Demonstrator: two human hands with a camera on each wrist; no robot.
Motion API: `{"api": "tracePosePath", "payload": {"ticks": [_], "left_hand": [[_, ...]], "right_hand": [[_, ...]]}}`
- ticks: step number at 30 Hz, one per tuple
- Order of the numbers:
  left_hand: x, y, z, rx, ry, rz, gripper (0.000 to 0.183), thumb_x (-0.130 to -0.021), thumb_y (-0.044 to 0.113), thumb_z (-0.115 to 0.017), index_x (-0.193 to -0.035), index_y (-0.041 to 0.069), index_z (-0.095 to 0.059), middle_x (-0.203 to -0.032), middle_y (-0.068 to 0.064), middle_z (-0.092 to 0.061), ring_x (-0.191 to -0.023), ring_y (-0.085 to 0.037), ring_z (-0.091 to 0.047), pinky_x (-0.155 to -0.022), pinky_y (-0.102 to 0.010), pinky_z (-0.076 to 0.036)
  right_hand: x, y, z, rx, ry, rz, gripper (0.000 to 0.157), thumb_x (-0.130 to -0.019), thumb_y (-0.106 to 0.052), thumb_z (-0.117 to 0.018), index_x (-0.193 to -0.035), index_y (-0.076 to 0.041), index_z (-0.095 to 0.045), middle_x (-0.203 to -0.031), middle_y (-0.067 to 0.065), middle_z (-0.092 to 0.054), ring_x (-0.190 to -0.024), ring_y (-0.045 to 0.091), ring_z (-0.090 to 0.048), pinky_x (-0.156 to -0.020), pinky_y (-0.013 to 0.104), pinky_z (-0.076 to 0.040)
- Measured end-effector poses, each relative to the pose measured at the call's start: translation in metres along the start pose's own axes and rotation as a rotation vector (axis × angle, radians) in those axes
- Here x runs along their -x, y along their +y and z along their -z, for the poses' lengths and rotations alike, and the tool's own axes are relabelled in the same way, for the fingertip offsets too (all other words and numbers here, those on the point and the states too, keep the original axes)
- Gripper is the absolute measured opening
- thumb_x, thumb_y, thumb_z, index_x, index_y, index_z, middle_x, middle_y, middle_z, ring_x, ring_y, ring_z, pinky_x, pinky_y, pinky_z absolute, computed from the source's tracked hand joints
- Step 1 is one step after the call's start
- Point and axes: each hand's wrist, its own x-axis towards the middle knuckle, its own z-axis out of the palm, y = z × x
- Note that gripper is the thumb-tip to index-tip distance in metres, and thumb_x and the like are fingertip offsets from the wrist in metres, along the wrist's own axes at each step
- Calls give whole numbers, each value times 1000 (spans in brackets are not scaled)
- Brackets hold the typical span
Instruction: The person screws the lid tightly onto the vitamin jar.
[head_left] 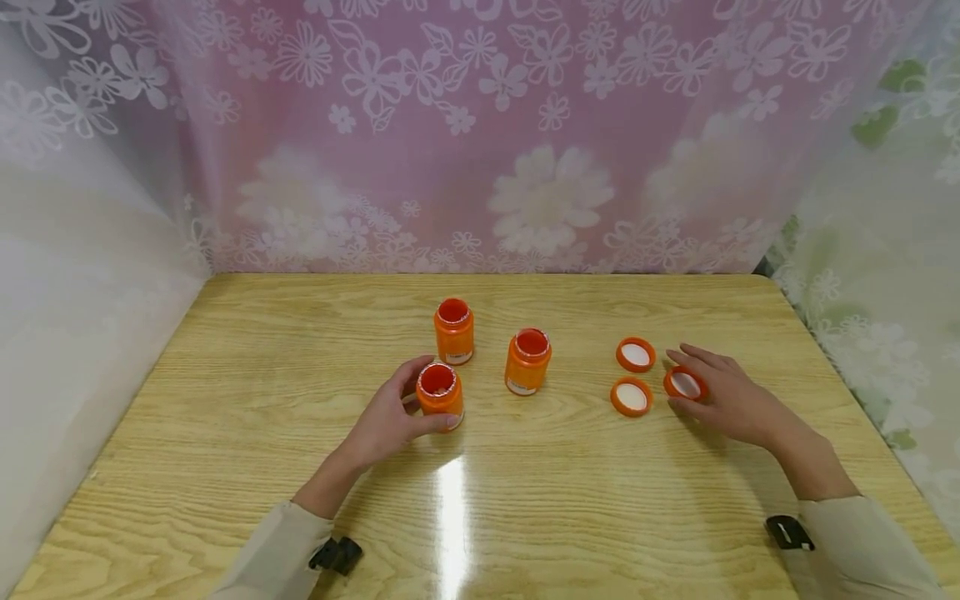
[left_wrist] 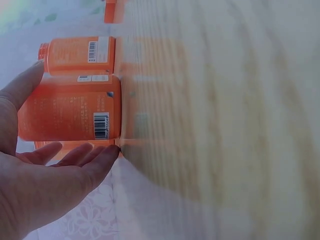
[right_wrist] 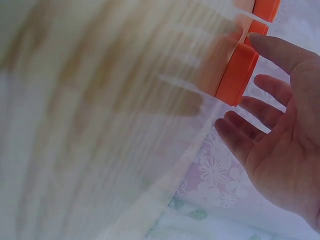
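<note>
Around the nearest orange bottle (head_left: 441, 403), its mouth uncapped and small pale bits visible inside, my left hand (head_left: 393, 417) is spread with the thumb on the near side and fingers on the far side. In the left wrist view a barcode shows on this upright bottle (left_wrist: 70, 110); thumb and fingers look slightly apart from it, though contact is hard to tell. My right hand (head_left: 723, 396) reaches round an upturned orange lid (head_left: 686, 383) with a pale lining. In the right wrist view the thumb overlaps the lid (right_wrist: 237, 75), while the other fingers stand loosely off it.
Two more uncapped orange bottles stand close by, one bottle (head_left: 454, 333) behind and another bottle (head_left: 528, 363) to the right. Two upturned lids, an upper lid (head_left: 635, 355) and a lower lid (head_left: 631, 397), lie left of my right hand. Floral curtains border the wooden table (head_left: 300, 333).
</note>
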Motion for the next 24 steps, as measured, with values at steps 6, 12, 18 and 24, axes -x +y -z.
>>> {"api": "tracePosePath", "payload": {"ticks": [6,12,18,24], "left_hand": [[0,1,-2,-2,-6,-11,83,-76,15,-83,-143,7,-36,-133,-8,-49,-120,-25,-48,-104,-44,-36],[1,2,-3,-8,-1,-10,81,-76,14,-83,-143,7,-37,-133,-6,-49,-121,-25,-48,-104,-45,-36],[2,3,-5,-75,15,3,73,-76,19,-83,-138,9,-45,-128,-5,-54,-117,-24,-52,-101,-45,-39],[2,3,-5,-166,15,24,66,-77,24,-82,-133,11,-50,-121,-2,-59,-109,-21,-56,-96,-42,-44]], "right_hand": [[-2,-1,1,23,1,4,66,-85,-23,-74,-136,6,-44,-138,32,-37,-118,53,-36,-92,63,-34],[-4,-2,1,19,-2,5,63,-84,-19,-74,-134,7,-46,-135,32,-40,-116,52,-38,-92,63,-34],[-4,-3,1,12,5,10,56,-84,-16,-74,-130,6,-51,-129,30,-47,-112,50,-44,-89,62,-38],[-5,-4,0,14,31,36,48,-82,-14,-75,-124,3,-57,-117,24,-54,-101,43,-50,-82,57,-45]]}}
